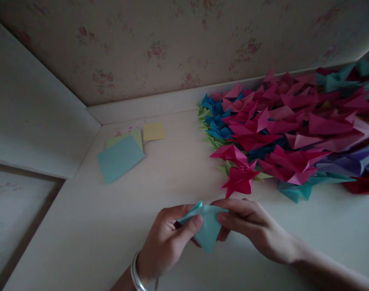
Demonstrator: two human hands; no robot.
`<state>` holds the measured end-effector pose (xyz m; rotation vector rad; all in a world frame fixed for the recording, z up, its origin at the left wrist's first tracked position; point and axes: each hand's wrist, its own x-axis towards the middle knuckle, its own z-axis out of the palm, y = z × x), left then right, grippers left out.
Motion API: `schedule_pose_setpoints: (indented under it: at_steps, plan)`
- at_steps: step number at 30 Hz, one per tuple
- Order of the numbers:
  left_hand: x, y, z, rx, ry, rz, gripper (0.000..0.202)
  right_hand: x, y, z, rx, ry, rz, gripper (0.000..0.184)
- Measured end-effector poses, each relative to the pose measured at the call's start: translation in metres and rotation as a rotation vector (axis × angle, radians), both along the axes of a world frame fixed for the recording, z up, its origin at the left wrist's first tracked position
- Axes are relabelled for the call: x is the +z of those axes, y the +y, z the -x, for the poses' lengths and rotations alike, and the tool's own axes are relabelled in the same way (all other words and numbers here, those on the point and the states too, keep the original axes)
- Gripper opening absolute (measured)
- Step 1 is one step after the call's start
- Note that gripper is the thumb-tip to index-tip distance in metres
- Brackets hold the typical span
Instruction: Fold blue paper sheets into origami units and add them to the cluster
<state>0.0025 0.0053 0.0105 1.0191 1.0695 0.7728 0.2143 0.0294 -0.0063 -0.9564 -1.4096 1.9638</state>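
Observation:
Between my two hands is a partly folded sheet of turquoise origami paper (209,232), held up over the white table with one corner pointing down. My left hand (169,238), a silver bangle on its wrist, pinches the paper's left side, thumb on the front face and fingers behind. On the other side, my right hand (252,224) grips the right edge between thumb and fingers. The fingertips behind the paper are partly hidden. Just beyond my hands lies a folded pink paper star shape (240,180).
A large pile of folded paper pieces (287,125), mostly pink with blue, green, purple and turquoise, covers the table's right side. Flat turquoise sheets (120,158), a green sheet (138,139) and a small yellow square (154,131) lie at left. A flowered wall (136,48) rises behind.

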Motion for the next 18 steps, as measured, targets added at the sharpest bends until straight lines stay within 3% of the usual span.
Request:
schedule_pose_setpoints:
  at_steps: [3,9,13,18]
  plan:
    - [-0.005,-0.002,0.003,0.075,-0.11,0.048,0.012,-0.007,-0.002,0.0,-0.077,0.202,0.215,0.021]
    - [-0.011,-0.006,0.007,0.079,-0.277,0.071,0.029,-0.008,-0.004,0.004,-0.145,0.367,0.463,0.016]
    - [-0.009,-0.006,0.005,0.08,-0.23,0.043,0.032,-0.006,-0.004,0.004,-0.164,0.389,0.44,0.016]
    - [-0.007,-0.005,0.005,0.099,-0.17,-0.028,0.034,-0.007,-0.005,0.004,-0.135,0.306,0.294,0.028]
